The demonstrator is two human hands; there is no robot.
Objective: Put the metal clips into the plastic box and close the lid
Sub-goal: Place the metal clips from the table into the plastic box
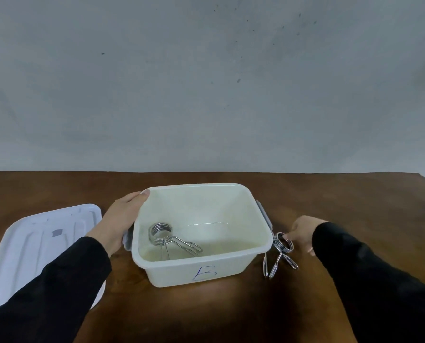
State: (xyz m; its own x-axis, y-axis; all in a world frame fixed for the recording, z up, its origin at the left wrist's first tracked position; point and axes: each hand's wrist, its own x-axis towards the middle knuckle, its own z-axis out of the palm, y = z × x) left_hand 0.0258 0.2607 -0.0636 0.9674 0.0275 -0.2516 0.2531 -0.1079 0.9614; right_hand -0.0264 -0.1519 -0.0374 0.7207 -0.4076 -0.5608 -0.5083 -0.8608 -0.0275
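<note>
Black sleeves fill the lower corners, nearest to the camera. On the brown surface [231,313] stands the open plastic box [199,266], white, with grey latches on its short sides. The left hand [122,219] presses against the left wall of the box, its grip wrapped loosely on the rim and steadying it. One metal clip [168,237] already lies inside, on the bottom near the left wall. The right hand [303,232] reaches to the other clips [282,253], which lie on the surface just beside the right wall; its fingertips pinch the coil of one. So the task seems about half done: these clips must go in. The lid [40,243] lies apart at the left, not yet put on. A blue handwritten mark, perhaps "E", is on the front wall.
</note>
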